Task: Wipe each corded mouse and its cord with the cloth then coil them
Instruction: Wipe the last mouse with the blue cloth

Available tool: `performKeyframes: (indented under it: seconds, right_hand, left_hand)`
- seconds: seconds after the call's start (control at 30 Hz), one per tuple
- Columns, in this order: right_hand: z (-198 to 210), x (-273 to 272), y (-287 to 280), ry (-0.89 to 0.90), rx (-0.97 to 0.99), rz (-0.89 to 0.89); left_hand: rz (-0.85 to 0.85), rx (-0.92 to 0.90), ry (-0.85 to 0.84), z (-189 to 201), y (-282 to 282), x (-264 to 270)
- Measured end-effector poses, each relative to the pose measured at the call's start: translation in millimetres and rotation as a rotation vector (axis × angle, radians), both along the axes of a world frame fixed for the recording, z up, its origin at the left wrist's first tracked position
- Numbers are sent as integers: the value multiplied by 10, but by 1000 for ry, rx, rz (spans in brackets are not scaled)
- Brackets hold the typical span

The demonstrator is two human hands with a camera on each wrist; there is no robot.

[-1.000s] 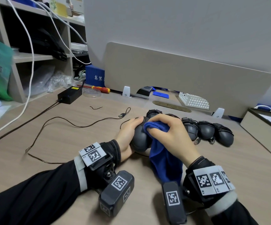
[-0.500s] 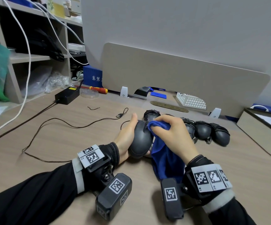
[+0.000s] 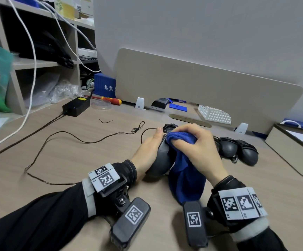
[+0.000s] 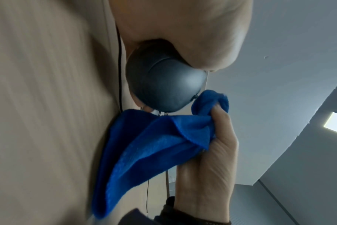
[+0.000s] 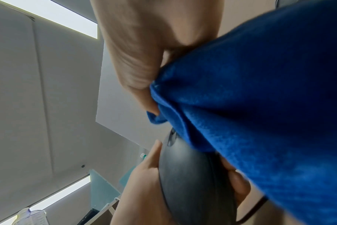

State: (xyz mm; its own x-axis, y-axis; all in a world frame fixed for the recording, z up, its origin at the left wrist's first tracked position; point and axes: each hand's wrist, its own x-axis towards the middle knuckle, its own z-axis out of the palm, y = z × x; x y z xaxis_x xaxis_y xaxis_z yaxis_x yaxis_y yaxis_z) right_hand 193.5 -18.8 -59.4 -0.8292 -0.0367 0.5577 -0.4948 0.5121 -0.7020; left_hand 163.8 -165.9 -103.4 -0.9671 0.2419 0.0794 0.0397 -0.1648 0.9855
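Note:
My left hand grips a dark grey corded mouse just above the desk, thumb on one side and fingers under the other. My right hand holds a bunched blue cloth and presses it on the front of that mouse; the rest of the cloth hangs down to the desk. The mouse's thin dark cord lies spread in loose loops to the left, ending in a USB plug. Several more dark mice with wrapped cords sit in a row to the right, partly hidden by my right hand.
A beige divider panel stands behind the mice. A black power brick, a screwdriver and a white perforated tray lie at the back. A box sits at the right edge, shelves at the left.
My right hand has slid the cloth forward along the mouse toward its front end. My left hand has turned the mouse slightly and keeps its grip.

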Motion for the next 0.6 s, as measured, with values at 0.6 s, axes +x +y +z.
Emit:
performKeyframes:
  seconds: [0.6]
  right_hand:
    - [-26,-20,-62,-234,-238,33]
  left_hand:
    - [-59,-26,175,-19,25,-8]
